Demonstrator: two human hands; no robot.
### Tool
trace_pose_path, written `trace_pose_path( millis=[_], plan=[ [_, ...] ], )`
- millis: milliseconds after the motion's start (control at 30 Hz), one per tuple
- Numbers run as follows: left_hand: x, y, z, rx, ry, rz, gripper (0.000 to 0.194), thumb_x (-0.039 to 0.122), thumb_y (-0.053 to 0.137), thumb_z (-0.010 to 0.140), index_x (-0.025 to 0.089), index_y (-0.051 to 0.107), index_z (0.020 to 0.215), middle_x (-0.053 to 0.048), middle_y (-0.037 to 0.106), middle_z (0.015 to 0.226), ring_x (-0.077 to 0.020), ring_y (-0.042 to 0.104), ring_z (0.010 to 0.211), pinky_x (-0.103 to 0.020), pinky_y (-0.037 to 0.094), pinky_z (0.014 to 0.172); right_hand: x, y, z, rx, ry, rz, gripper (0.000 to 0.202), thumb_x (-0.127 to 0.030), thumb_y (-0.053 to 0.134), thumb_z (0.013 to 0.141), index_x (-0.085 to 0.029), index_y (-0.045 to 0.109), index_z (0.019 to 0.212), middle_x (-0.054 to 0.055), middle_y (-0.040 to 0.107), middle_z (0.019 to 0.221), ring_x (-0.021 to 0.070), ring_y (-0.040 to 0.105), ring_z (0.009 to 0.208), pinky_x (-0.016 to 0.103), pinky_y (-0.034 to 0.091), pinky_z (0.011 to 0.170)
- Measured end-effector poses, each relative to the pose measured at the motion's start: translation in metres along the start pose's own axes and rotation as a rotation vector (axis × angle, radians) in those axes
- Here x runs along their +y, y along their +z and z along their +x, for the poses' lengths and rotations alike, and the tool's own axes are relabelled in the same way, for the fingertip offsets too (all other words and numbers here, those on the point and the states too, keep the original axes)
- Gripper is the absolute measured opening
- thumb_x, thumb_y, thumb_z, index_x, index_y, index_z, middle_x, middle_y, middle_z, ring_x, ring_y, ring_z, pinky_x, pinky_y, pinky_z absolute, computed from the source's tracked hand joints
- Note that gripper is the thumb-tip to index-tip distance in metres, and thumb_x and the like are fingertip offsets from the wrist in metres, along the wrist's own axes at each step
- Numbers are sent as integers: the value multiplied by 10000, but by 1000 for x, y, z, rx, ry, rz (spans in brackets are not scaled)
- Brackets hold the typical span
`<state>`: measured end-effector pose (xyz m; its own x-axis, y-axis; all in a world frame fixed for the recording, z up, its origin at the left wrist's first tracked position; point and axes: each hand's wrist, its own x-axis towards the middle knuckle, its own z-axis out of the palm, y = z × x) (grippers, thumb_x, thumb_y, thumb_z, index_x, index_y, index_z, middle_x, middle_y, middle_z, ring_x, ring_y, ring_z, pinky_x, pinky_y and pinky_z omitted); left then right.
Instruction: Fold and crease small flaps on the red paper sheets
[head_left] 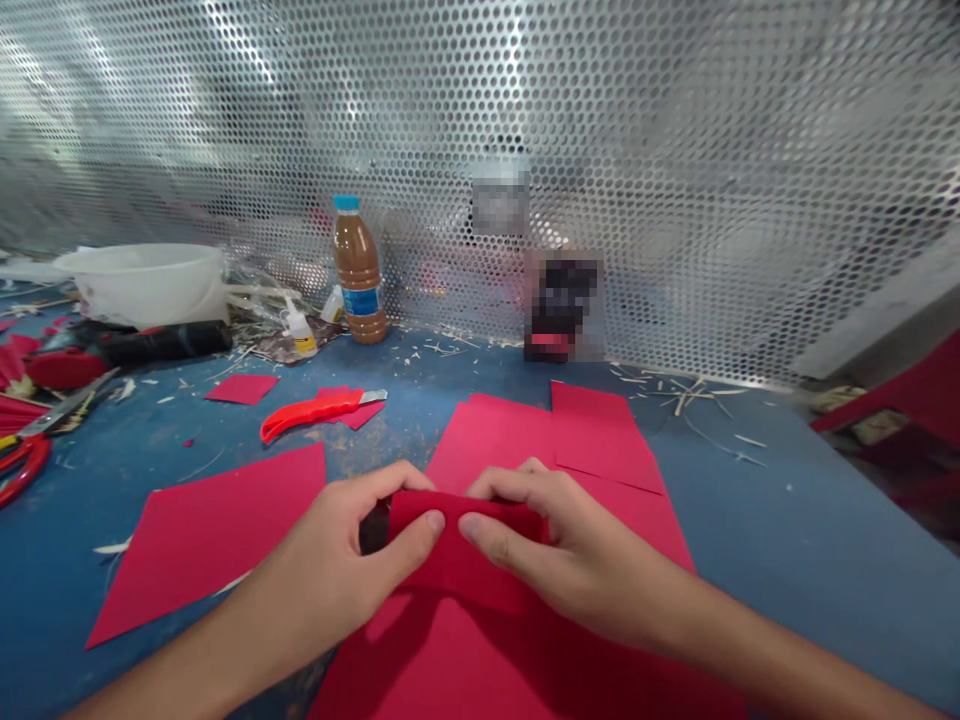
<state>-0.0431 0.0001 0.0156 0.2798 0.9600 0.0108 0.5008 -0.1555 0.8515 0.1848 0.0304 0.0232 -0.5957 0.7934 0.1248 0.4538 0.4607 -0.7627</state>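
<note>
One red card [450, 565] is gripped right now, held up in the near middle of the table [787, 520], just above a spread of red sheets [420, 670] on which shadow is thrown. Its left part is taken by the left hand [352, 575], half closed, thumb pressed on the near face, fingers curled behind. Its right part is taken by the right hand [577, 540], bent in the same way, and the two thumb tips are brought almost together, with only a narrow strip of card left between. Along the top, a rounded bend is seen!

On to the left, where a loose sheet [225, 540] is laid flat beside the left forearm. Past the fingers, a small piece [604, 435] is rested at the far right of the spread. Farther out, an orange knife [322, 408] is seen with its blade bared, its front end set over red scraps [364, 415]; red-handled scissors [30, 465] are cut off by the left edge.

Deeper now: a red-and-black tool [165, 345] is placed before a white tub [150, 285], then comes a dropper bottle [300, 330], tilted, and a blue-capped bottle [358, 270], upright. Slivers [686, 395] are strewn along the back, and everything is closed off by a perforated metal screen [675, 150]
</note>
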Motion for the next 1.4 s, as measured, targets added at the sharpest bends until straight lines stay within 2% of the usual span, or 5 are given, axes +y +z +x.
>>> trace_pose_path(
  millis=[167, 400, 600, 1033, 1400],
  plan=[
    [2, -4, -2, -7, -53, -32, 255, 481, 545, 1030, 250, 626, 963, 18, 655, 831, -161, 614, 722, -220, 418, 529, -8, 1, -1, 52, 35, 72, 209, -349, 557, 1052, -245, 640, 891, -50, 688, 827, 164, 577, 783, 343, 402, 816],
    [6, -2, -4, -5, 125, 10, 195, 363, 578, 1008, 242, 614, 859, 27, 593, 830, -155, 567, 781, -247, 442, 654, -14, 2, -5, -18, -44, 76, 162, -256, 575, 1008, -229, 641, 863, -72, 701, 807, 129, 571, 711, 381, 366, 913],
    [10, -1, -7, -18, 155, -45, 144, 275, 579, 988, 248, 613, 851, 51, 574, 807, -125, 527, 730, -225, 427, 640, -17, 4, -7, 27, -92, 131, 160, -250, 592, 983, -231, 649, 834, -82, 654, 741, 127, 573, 705, 410, 347, 973],
    [7, 9, -8, 66, 64, -211, 141, 309, 628, 961, 246, 660, 839, 33, 624, 802, -150, 561, 772, -251, 452, 693, -17, 8, -10, 108, -42, 264, 179, -279, 645, 973, -232, 685, 804, -92, 689, 740, 113, 589, 674, 460, 276, 1110],
    [5, 11, -7, 33, 17, -369, 164, 375, 675, 961, 256, 712, 854, 30, 666, 806, -140, 578, 767, -222, 460, 680, -17, 8, -10, 107, -10, 313, 202, -323, 646, 991, -224, 700, 823, -65, 686, 728, 121, 579, 684, 345, 423, 863]
  ],
)
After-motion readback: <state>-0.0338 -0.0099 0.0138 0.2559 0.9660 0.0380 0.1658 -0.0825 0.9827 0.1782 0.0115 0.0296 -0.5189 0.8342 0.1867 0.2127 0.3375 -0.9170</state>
